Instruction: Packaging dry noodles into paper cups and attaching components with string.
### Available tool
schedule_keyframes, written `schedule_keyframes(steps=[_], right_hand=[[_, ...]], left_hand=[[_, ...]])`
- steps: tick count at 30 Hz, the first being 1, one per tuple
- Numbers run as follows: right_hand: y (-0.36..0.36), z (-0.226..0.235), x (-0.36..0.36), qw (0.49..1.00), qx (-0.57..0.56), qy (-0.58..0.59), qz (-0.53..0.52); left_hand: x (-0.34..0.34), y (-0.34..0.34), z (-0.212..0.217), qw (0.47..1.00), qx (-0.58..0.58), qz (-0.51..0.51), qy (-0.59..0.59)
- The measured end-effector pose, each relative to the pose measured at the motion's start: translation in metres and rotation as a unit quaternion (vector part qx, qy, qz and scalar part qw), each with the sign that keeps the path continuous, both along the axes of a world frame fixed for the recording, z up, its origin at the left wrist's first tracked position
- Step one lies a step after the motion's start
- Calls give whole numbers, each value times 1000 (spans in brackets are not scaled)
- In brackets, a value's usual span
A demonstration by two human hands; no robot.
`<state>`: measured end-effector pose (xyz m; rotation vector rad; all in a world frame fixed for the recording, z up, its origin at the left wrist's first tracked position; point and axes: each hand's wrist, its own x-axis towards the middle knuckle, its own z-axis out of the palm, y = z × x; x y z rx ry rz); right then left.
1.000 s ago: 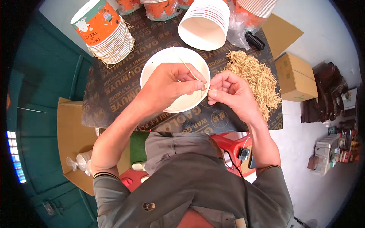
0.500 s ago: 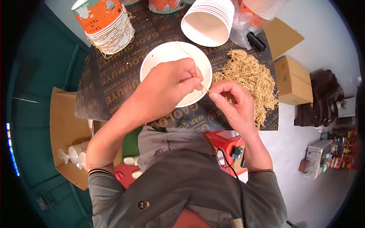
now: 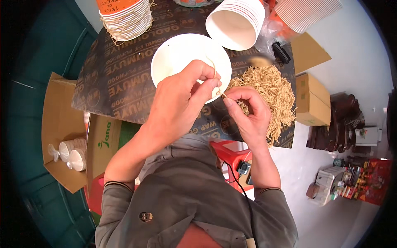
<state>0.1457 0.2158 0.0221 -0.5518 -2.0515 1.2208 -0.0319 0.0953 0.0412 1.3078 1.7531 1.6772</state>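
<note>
A white paper bucket (image 3: 171, 56) sits on the dark printed board with its wide round mouth facing up. My left hand (image 3: 178, 93) is over its near side, thumb and forefinger pinching a thin tan cord (image 3: 213, 64). Part of the cord rises above those fingers against the white inside. My right hand (image 3: 251, 113) pinches the cord's lower part at the bucket's near right rim. Whether the cord passes through the rim is hidden by my fingers. Right of the bucket, beyond my right hand, lies a loose heap of tan cords (image 3: 275, 89).
A stack of orange-and-white paper buckets with cords (image 3: 126, 25) stands far left. Nested white buckets (image 3: 233, 27) lie at the back, near a black object (image 3: 281, 52). A blurred tan shape (image 3: 259, 61) borders the heap. Cardboard boxes (image 3: 316, 99) stand beyond the board (image 3: 120, 74).
The view has shifted slightly. Both hands still pinch the cord; my left hand has tilted more upright. A blurred tan shape has appeared at the heap's far edge.
</note>
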Motion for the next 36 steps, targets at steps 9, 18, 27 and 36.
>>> schedule_keyframes(steps=[9, 18, 27, 36], right_hand=[[3, -12, 3, 997, 73, 9, 23], [3, -4, 5, 993, 115, 22, 17], [6, 7, -1, 979, 198, 41, 4], [9, -13, -4, 994, -14, 102, 37]], left_hand=[[-2, 4, 6, 999, -15, -2, -45], [-8, 8, 6, 995, -18, -36, -88], [-12, 20, 25, 994, -1, -113, -13], [-16, 38, 18, 985, -53, -164, -15]])
